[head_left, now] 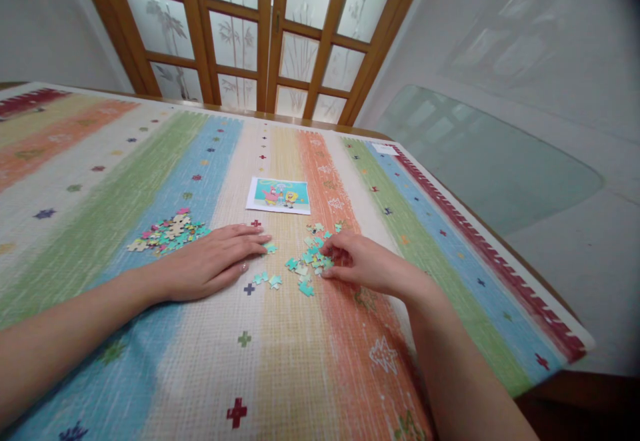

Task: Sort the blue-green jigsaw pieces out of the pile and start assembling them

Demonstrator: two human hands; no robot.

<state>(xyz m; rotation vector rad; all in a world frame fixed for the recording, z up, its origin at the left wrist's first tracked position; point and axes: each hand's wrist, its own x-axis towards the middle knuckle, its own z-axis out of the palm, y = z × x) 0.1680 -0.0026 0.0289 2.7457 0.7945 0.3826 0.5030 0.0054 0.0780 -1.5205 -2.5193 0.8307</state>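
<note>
My left hand (213, 262) lies palm down on the tablecloth with its fingers stretched out. Beside its fingertips is a single turquoise puzzle piece (271, 249), and a few more pieces (275, 282) lie just below. A small loose pile of turquoise and pale puzzle pieces (313, 254) spreads to the right. At the right edge of this pile, my right hand (350, 258) has its thumb and curled fingers apart around some pieces. Past my left hand sits a larger heap of mixed puzzle pieces (173, 231), partly hidden behind the hand.
A printed cartoon picture card (280, 196) lies flat beyond the pieces. The striped tablecloth (215, 374) covers the table. A small white paper (385, 150) rests near the far right corner. Wooden glazed doors (265, 34) stand behind the table.
</note>
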